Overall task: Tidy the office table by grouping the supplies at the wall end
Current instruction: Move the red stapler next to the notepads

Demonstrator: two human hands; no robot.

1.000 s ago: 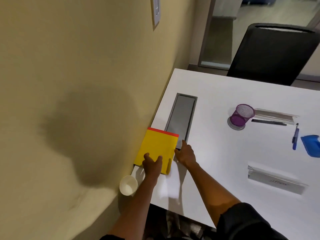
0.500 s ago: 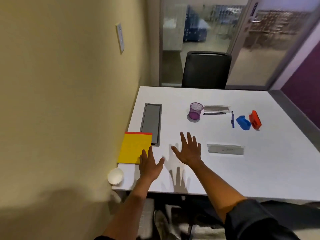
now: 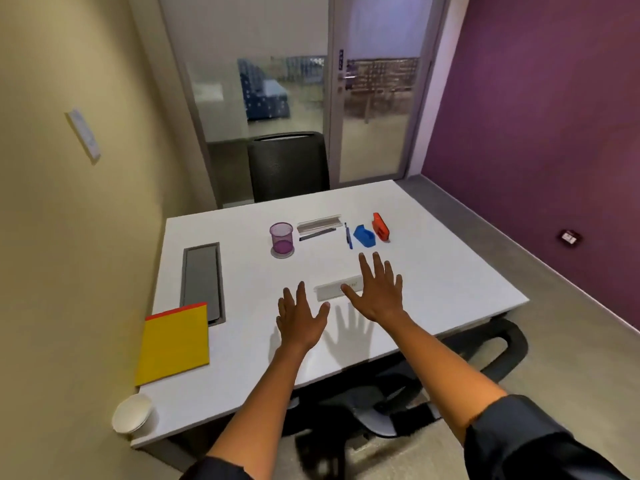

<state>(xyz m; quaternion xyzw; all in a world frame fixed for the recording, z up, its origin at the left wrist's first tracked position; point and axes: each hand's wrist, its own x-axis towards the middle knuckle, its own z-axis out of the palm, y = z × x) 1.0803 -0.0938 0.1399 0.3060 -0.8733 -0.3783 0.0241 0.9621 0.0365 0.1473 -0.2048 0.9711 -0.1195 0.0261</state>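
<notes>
A yellow notepad with a red top edge (image 3: 175,342) lies flat by the beige wall at the table's left. Mid-table stands a purple mesh pen cup (image 3: 281,238), and to its right lie a silver name-plate holder (image 3: 319,223), a dark pen (image 3: 317,234), a blue pen (image 3: 348,234), a blue holder (image 3: 363,234) and a red-orange stapler (image 3: 381,226). A second name plate (image 3: 332,289) sits partly under my right hand (image 3: 375,289). My left hand (image 3: 300,315) hovers beside it. Both hands are empty with fingers spread.
A grey cable hatch (image 3: 202,278) is set into the white table (image 3: 450,278) near the wall. A white paper cup (image 3: 132,413) stands at the near left corner. One black chair (image 3: 287,164) stands at the far side, another (image 3: 398,393) under the near edge.
Both hands let go of the yellow notepad and moved right toward the table's middle, fingers spread. The view swung right and up, so the whole table shows.
</notes>
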